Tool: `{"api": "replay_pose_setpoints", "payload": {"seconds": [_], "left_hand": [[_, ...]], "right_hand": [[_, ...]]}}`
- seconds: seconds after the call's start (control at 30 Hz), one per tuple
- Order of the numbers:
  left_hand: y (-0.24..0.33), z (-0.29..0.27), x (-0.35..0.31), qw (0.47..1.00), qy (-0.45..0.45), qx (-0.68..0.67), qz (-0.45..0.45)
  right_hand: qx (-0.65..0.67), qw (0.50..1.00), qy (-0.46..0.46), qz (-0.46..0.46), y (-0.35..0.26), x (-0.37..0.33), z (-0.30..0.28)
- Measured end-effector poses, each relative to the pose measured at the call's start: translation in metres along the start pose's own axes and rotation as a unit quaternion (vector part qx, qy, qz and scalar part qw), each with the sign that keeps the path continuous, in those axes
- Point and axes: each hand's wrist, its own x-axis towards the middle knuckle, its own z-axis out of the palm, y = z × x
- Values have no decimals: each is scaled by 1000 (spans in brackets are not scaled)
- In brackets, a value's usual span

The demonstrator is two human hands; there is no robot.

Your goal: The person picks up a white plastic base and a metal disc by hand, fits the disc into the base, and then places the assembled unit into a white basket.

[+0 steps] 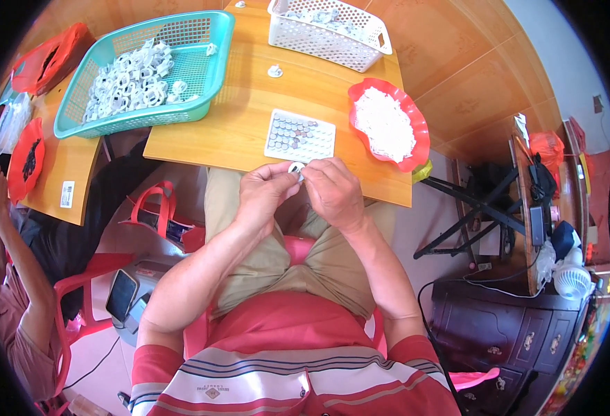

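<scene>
Just past the table's near edge, my left hand (265, 192) pinches a small white plastic part (296, 168) with a dark opening. My right hand (334, 191) meets it from the other side, fingertips pressed together at the part; whether they hold a further small piece is hidden. Right beyond my hands lies a white tray (324, 146) with rows of small round grey pieces. A red scalloped dish (421, 132) to its right is heaped with small white pieces (386, 125). One loose white part (275, 71) rests on the wood beyond the tray.
A turquoise basket (216, 69) of white ring-shaped parts (130, 80) stands far left. At the back is a white perforated basket (319, 47). Another person's arm (24, 256) is at the left, near a red dish (21, 173) of dark pieces. A small fan (572, 281) sits right.
</scene>
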Motion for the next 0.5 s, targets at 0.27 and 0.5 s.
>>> {"api": "replay_pose_setpoints", "payload": {"seconds": [0.27, 0.5], "left_hand": [[-1, 5, -3, 999, 35, 21, 19], [-2, 5, -3, 998, 43, 27, 25]], "right_hand": [[54, 997, -21, 42, 1, -3, 2], [86, 994, -29, 63, 2, -4, 3]]}}
